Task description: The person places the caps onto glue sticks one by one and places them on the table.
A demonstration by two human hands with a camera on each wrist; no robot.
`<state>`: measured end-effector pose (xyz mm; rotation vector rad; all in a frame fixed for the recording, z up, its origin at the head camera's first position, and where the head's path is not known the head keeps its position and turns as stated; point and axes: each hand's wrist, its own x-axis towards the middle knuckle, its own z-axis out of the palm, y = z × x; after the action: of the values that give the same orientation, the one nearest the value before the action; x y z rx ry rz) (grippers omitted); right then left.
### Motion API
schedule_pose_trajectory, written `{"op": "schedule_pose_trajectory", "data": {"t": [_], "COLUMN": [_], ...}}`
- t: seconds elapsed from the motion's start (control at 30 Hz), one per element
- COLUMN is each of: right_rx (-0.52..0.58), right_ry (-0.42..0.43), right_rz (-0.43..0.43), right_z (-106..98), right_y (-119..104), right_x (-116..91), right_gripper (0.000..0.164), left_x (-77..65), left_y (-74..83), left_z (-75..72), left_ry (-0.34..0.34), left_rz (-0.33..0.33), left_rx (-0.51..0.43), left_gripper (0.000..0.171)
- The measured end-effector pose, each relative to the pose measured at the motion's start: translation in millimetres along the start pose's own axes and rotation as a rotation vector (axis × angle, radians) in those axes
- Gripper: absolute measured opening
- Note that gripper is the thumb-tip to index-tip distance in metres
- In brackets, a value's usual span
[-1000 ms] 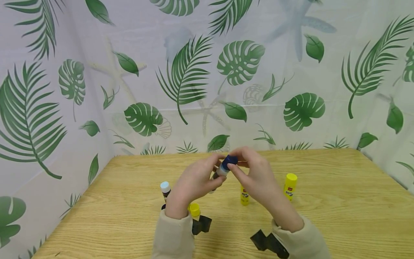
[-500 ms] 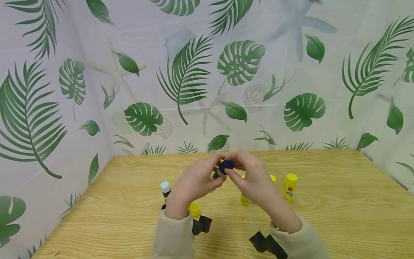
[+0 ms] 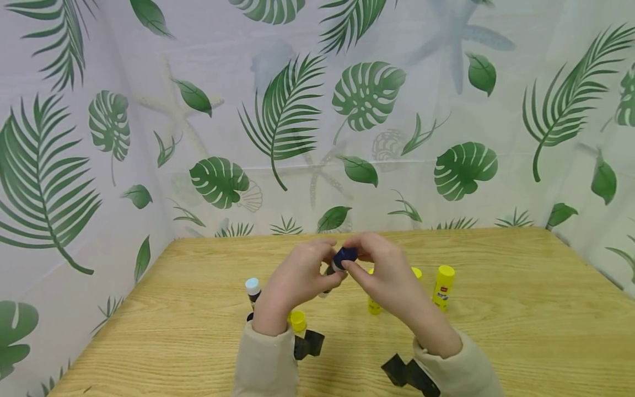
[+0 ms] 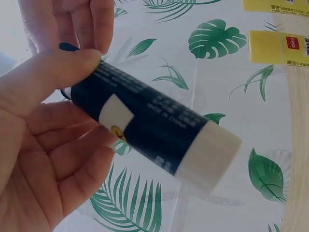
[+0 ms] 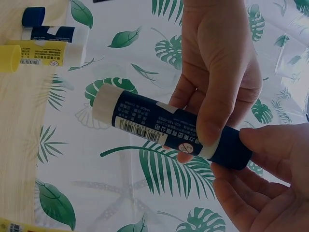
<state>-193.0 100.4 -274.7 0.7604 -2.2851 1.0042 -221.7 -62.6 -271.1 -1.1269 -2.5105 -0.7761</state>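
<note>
Head view: one dark blue glue stick [image 3: 327,278], held tilted above the table [image 3: 198,353], between two hands; left hand [image 3: 300,270], thumb and fingers closed round the stick's body; right hand [image 3: 389,275], thumb and fingertips pinching the dark blue cap [image 3: 347,255]; neither hand free.

Right wrist view: glue stick aslant, white base at the far end, pale ring beside the cap; whether the cap is fully seated, cannot tell.

Surroundings: one yellow glue stick [image 3: 443,289], upright, to the right; a second yellow stick [image 3: 374,305], partly behind the right hand; a third yellow top [image 3: 416,273], mostly hidden; a blue stick with white end [image 5: 58,34], near the left arm, a loose blue cap [image 5: 34,17] beside it; an uncapped yellow stick [image 5: 43,54], a yellow cap [image 5: 10,59] near it; leaf-print cloth [image 3: 317,110] behind.

Hazards, as judged: cap slipping from the fingertips, should the pinch be too light on its smooth side; body spinning in the left hand, should its grip, set near the cap end, be looser than the twist; cap binding, should the push or pull run off the stick's axis; standing sticks toppled, should a piece drop or a sleeve brush them.
</note>
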Motion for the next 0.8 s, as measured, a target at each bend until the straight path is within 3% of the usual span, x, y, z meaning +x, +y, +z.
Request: {"op": "schedule_pose_trajectory", "data": {"t": [0.3, 0.53, 0.8], "right_rx": [0.004, 0.005, 0.006], "right_ry": [0.019, 0.018, -0.007], "right_rz": [0.004, 0.026, 0.029], "right_z": [-3.0, -6.6, -8.8], "right_y": [0.3, 1.3, 0.5], "right_x": [0.2, 0.2, 0.0], "right_gripper": [0.021, 0.023, 0.022], "left_x": [-0.2, -0.1, 0.1], "left_y": [-0.4, 1.7, 3.5], "left_z": [2.6, 1.9, 1.5], "left_ry": [0.015, 0.011, 0.052], "left_rz": [0.041, 0.009, -0.002], "left_rx": [0.063, 0.091, 0.123], "left_gripper": [0.013, 0.017, 0.022]}}
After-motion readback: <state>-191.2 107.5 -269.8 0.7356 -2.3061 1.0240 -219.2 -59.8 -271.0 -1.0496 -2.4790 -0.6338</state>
